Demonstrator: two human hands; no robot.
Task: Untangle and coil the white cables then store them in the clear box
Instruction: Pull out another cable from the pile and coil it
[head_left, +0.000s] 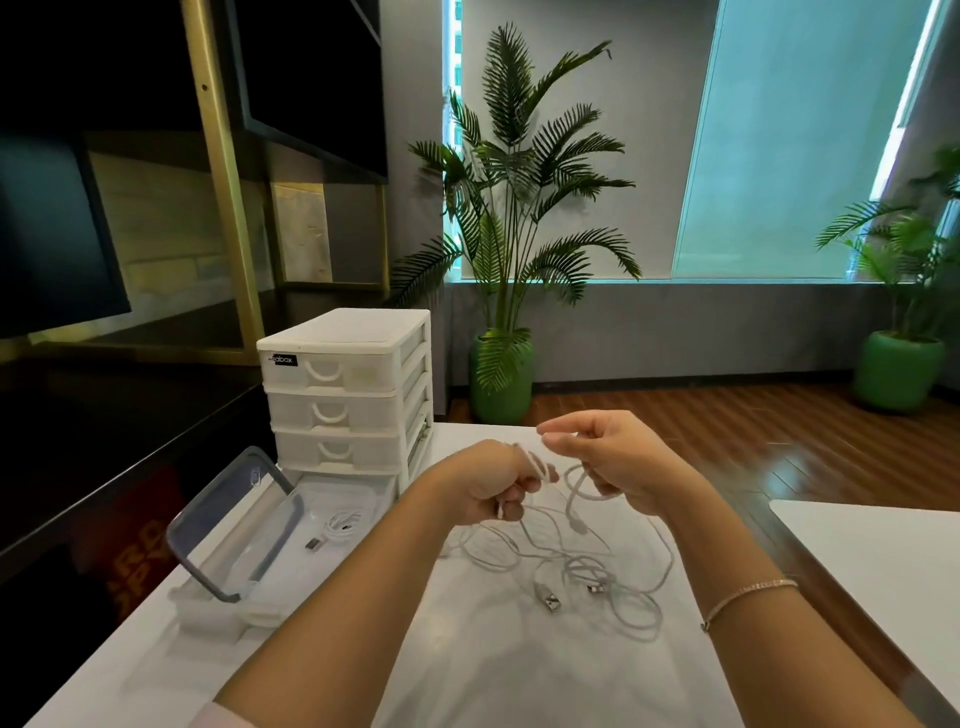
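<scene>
Near the desk's (322, 670) left edge the clear box (291, 540) is seen open, one coiled cable (343, 522) already laid inside. Above the desk's middle, a white cable (576, 486) is pinched in the curled fingers of the left hand (493, 491), and its loop is gripped by the right hand (618, 460). Beneath them the remaining cables (597, 577) are left tangled on the desk, so a knot could be tightened, judging by the crossings, if the held strand is pulled hard.

We take this for an office or meeting room: white tables (519, 675), dark wall screens (311, 78), a plastic drawer unit (348, 389), potted palms (509, 208) in green pots, wood flooring (727, 431) and large blinded windows (779, 140).
</scene>
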